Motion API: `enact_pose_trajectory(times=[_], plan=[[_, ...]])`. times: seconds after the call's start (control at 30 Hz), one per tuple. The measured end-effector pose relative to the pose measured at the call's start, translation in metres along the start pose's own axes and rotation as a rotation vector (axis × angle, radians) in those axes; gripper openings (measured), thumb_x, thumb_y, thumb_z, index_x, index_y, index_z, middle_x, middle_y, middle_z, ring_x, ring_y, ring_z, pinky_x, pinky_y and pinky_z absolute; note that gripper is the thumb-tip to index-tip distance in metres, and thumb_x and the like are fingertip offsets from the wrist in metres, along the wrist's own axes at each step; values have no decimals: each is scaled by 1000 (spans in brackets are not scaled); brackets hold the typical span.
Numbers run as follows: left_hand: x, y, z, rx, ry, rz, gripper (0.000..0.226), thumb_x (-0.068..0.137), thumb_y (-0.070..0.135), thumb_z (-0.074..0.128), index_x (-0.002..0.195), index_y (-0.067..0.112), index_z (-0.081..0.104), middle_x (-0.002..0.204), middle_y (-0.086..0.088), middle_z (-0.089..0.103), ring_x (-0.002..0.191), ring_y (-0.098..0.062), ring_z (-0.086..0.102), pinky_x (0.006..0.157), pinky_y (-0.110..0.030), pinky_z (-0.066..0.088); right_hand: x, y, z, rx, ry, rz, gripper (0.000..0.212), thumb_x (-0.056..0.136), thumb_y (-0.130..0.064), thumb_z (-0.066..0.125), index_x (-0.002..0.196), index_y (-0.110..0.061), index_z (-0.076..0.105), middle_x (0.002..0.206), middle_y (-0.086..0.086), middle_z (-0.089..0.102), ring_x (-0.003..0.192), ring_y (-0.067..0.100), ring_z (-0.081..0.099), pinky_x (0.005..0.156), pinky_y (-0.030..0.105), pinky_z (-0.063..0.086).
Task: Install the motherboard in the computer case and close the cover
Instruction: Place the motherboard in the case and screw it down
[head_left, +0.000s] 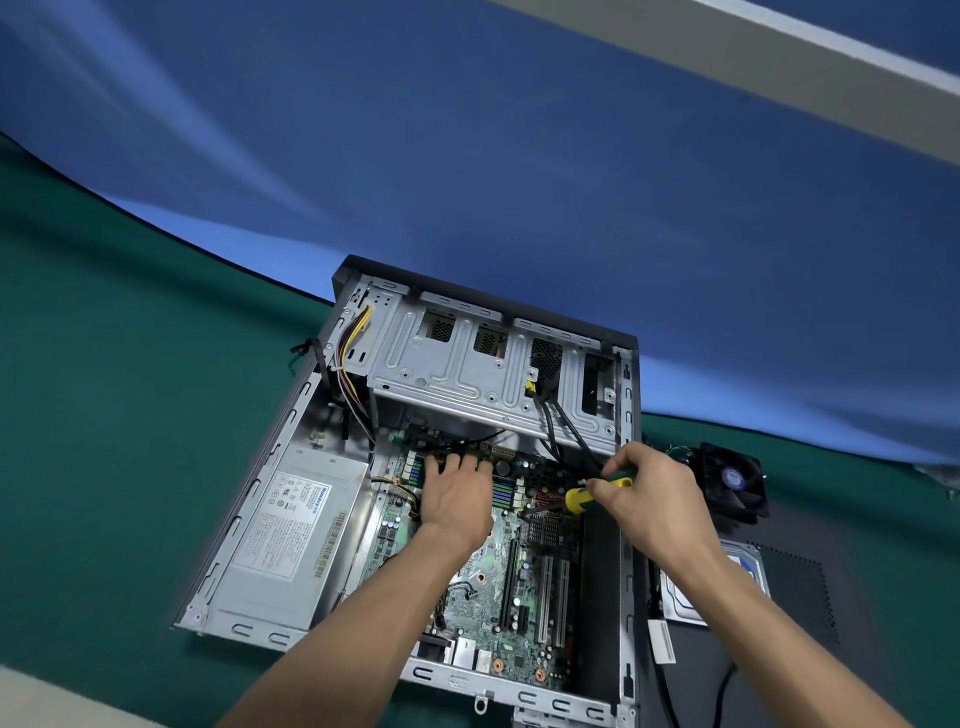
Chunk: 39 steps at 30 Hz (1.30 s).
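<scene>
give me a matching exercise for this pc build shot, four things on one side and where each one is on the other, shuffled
Things:
1. power supply
2. screwdriver
3. black fan
4. left hand

Places:
A. held in the right hand
B. on the table outside the computer case, to its right
C. pressing flat on the motherboard
D. in the left part of the case

Pairs: 1-D, 2-A, 3-B, 4-C
</scene>
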<state>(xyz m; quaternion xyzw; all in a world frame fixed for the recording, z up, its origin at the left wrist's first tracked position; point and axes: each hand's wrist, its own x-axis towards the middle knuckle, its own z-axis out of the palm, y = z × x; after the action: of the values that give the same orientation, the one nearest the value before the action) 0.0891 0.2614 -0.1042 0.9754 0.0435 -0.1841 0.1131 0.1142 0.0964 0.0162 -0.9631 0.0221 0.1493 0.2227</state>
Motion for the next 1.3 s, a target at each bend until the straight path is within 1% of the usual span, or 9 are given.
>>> enact_pose_trajectory(times=[0.37,0.6,0.7,0.77,0.87,0.97,1.07,1.2,1.3], plan=[[-1,-2,-1,-25,-23,15,66,81,10,60,142,14,36,141,-6,43,132,-26,33,116,-49,13,-4,-5,1,-25,-3,1,17,83,-27,70,80,-19,55,63,-3,57,48,12,48,45,25,33],[-2,-3,1,-21,-44,32,70,80,21,65,142,17,34,142,-5,41,132,-26,32,115,-49,10,1,-26,-4,-2,-209,-59,21,85,-24,63,96,-24,46,74,-4,56,51,6,54,48,26,37],[-1,-3,3,-36,-35,31,71,79,21,66,142,17,34,143,-5,40,133,-26,31,116,-49,8,0,-32,0,-192,-149,-134,14,96,-32,52,96,-18,50,86,3,62,66,20,60,61,33,48],[-1,-3,4,-47,-32,29,72,78,19,66,143,17,33,143,-5,40,134,-26,31,116,-49,6,0,-36,-1,-394,-74,-130,29,100,-41,42,91,-14,49,93,10,65,70,26,53,63,33,42],[-1,-3,7,-60,-19,23,73,79,19,66,143,18,32,143,-4,39,134,-26,29,116,-49,5,5,-41,-7,-339,-224,-97,26,96,-39,49,106,-16,44,101,6,57,76,23,55,65,30,42],[-1,-2,9,-63,1,18,72,78,16,64,143,18,31,142,-5,39,134,-26,29,116,-49,5,5,-42,-5,-307,-281,-98,18,98,-29,49,108,-14,44,96,7,59,63,21,61,52,28,47],[-1,-2,9,-70,7,18,72,79,18,64,143,18,31,142,-5,39,134,-27,29,116,-49,5,5,-43,-5,-354,-208,-98,28,99,-38,44,107,-12,46,97,8,61,71,23,53,63,30,42],[-1,-2,10,-61,13,16,72,80,18,64,143,18,30,143,-5,38,135,-27,29,116,-49,5,2,-44,-4,-215,-313,-49,18,98,-29,49,106,-18,37,91,6,62,55,16,58,52,27,47],[1,-1,11,-63,14,16,72,80,22,65,143,18,30,143,-5,38,134,-27,28,115,-49,5,0,-43,-3,-256,-180,-65,29,101,-39,38,112,-12,39,108,16,63,79,27,56,70,35,46]])
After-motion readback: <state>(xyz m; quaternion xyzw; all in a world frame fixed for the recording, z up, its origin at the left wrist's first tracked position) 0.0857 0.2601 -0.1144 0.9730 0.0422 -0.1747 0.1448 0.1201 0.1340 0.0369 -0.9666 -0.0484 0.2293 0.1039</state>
